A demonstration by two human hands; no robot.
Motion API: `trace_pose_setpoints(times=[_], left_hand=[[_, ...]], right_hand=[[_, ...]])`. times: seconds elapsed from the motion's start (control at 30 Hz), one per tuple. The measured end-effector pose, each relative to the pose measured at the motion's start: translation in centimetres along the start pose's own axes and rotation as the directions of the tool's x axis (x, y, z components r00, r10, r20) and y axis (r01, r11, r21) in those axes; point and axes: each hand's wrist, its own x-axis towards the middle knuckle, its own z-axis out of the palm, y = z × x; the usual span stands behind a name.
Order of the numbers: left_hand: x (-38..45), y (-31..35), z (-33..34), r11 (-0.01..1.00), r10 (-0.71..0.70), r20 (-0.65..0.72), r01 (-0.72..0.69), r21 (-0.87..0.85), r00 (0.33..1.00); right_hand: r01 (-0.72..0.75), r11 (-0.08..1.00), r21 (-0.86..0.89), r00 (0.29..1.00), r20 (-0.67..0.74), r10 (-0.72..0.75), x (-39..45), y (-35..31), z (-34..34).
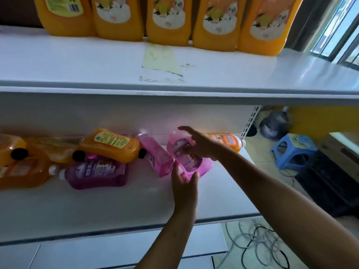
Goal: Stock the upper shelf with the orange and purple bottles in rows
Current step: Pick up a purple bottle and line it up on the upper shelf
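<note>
Several orange bottles [169,20] stand in a row at the back of the white upper shelf [97,63]. On the lower shelf [97,206] lie more bottles. A pink-purple bottle [191,162] at the right is held between both hands: my left hand [184,185] grips its near bottom edge, and my right hand [200,144] rests on its top with the index finger raised. A second pink bottle [155,158] lies beside it, a darker purple one [97,173] further left. Orange bottles lie at the left [110,144] and behind my right hand [231,141].
Peeling yellowish tape [163,63] marks the upper shelf's front. Right of the shelving, on the floor, are a blue plastic stool [293,150], a dark bag [275,123], tangled cables [258,245] and a dark box [330,183]. A window [342,32] is at the upper right.
</note>
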Motion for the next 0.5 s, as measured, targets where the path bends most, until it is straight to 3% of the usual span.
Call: trace_pose_setpoints(times=[0.07,0.17,0.27,0.37,0.43,0.5], left_hand=[[-0.1,0.3,-0.4,0.994,0.1,0.063,-0.097,-0.05,0.993],[-0.1,1.4,-1.2,0.974,0.221,0.179,-0.21,-0.08,0.959],[0.4,2.5,-2.6,0.947,0.314,0.241,-0.323,-0.004,0.918],[0.2,3.7,-4.6,0.932,0.338,0.243,-0.359,0.045,0.909],[-0.1,4.4,-6.8,0.922,0.354,0.229,-0.379,0.079,0.907],[-0.2,5.2,-9.8,0.896,0.393,0.218,-0.425,0.126,0.893]], right_hand=[[0.022,0.983,0.182,0.992,-0.128,0.001,-2.0,0.1,-0.3],[0.064,0.848,0.526,0.973,-0.222,0.065,-5.3,-0.4,-0.5],[0.195,0.738,0.646,0.947,-0.321,0.031,-7.7,-1.7,0.3],[0.304,0.749,0.589,0.918,-0.392,-0.063,-8.5,-3.8,1.6],[0.358,0.852,0.382,0.894,-0.403,-0.195,-8.3,-5.6,2.2],[0.404,0.89,0.213,0.887,-0.33,-0.323,-7.7,-7.6,2.7]])
